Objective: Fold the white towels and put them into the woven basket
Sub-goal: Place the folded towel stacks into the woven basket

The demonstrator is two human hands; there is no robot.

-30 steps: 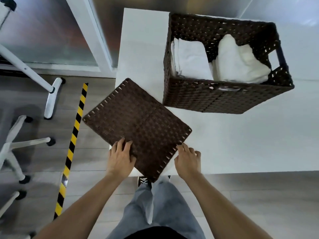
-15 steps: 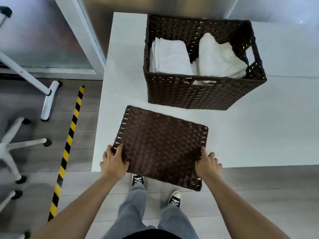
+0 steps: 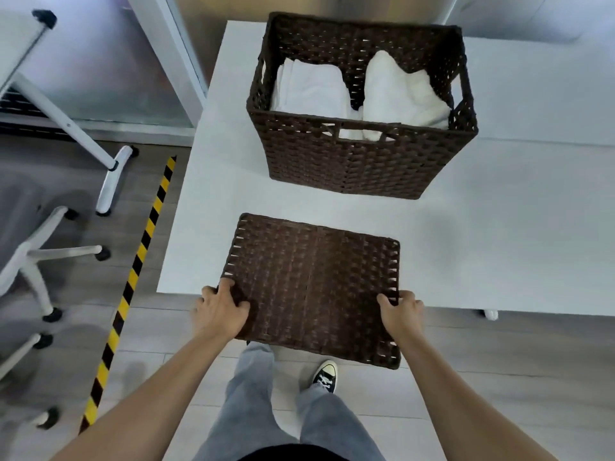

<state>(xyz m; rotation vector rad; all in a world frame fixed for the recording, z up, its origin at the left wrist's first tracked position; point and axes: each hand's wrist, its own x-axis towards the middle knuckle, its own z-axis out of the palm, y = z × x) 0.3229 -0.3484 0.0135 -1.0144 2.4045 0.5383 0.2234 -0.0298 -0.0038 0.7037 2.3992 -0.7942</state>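
Observation:
A dark brown woven basket [image 3: 362, 161] stands on the white table [image 3: 482, 227]. Inside it lie two folded white towels, one [image 3: 311, 88] at the left and one [image 3: 399, 88] at the right. In front of the basket a flat woven lid [image 3: 312, 287] lies level, half over the table's near edge. My left hand [image 3: 223, 311] grips the lid's near left corner, fingers curled over its edge. My right hand [image 3: 401, 311] grips its right side near the front corner.
Left of the table runs a yellow-and-black floor stripe [image 3: 133, 281]. White chair legs with castors [image 3: 50, 254] and a white stand foot [image 3: 111, 181] are on the grey floor at the left. A glass partition [image 3: 116, 61] lies behind. My legs and a shoe [image 3: 324, 375] are below the lid.
The lid has turned from a diagonal to square with the basket. My hands have moved apart to its two near corners. The basket sits more centred in view.

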